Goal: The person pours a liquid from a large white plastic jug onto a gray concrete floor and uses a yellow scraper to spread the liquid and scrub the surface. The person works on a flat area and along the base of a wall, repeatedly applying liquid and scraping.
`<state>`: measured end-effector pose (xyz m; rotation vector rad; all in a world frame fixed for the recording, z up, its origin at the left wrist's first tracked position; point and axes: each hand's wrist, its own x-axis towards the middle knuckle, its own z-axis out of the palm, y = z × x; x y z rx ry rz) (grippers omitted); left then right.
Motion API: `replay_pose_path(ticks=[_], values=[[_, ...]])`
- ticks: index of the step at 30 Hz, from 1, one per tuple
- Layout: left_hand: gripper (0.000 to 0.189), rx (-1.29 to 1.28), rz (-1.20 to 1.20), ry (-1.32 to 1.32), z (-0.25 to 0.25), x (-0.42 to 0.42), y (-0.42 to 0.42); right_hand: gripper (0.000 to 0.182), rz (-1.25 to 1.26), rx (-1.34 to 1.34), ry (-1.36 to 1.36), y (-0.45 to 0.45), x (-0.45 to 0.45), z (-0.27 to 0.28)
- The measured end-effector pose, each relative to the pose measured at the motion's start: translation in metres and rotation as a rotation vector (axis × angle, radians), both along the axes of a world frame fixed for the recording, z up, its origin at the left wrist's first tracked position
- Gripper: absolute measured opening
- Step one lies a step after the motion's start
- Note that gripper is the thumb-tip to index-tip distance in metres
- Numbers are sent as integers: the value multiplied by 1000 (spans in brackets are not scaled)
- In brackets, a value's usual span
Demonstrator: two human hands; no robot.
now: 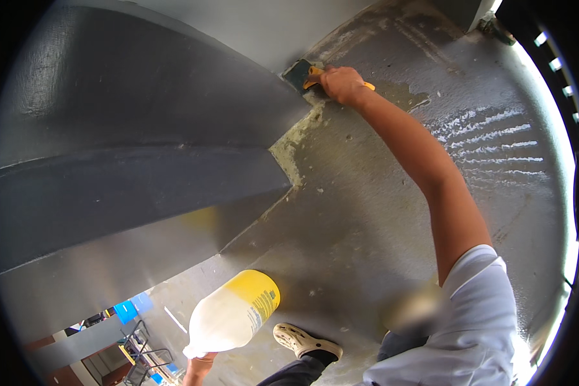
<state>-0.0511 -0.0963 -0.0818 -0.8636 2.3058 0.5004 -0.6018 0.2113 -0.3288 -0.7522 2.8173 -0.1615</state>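
Note:
My right hand (340,84) grips the orange-yellow handle (369,86) of a flat tool with a dark green face, apparently a scrubbing pad (297,75). The pad lies at the foot of a grey painted wall, where it meets the floor; my fingers hide part of the handle. Pale yellowish residue (296,144) covers the floor along this wall corner. At lower left, my left hand (200,369) is at the neck of a large white plastic jug (217,318) with a yellow printed label. The jug is tilted, its base pointing up and right.
A dark grey wall ledge (125,183) juts out on the left. The concrete floor (357,193) has a brownish wet patch (405,95). My beige clog (305,339) stands near the jug. Blue bins (125,312) and a black metal frame (142,354) are at lower left.

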Motion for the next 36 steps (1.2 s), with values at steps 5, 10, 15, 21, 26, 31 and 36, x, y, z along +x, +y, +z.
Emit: replay_pose_path(ticks=[5, 10, 15, 21, 26, 31, 36], values=[[36, -55, -183, -30, 1, 26, -20, 43, -92, 44, -17, 20, -15, 4], [33, -13, -68, 2, -4, 15, -12, 37, -459, -77, 74, 95, -69, -14], [34, -94, -188, -63, -5, 28, -21, 31, -618, -104, 38, 77, -71, -8], [27, -126, -307, 3, -6, 32, -25, 37, -166, -103, -99, 2, 13, 14], [26, -107, -217, -47, -6, 27, -20, 35, -322, 2, -8, 45, -24, -2], [25, -113, -147, -78, -4, 26, -18, 34, -750, -176, 119, 131, -80, -14], [24, -108, -116, -66, -3, 21, -17, 30, -627, -127, 12, 92, -54, -27]])
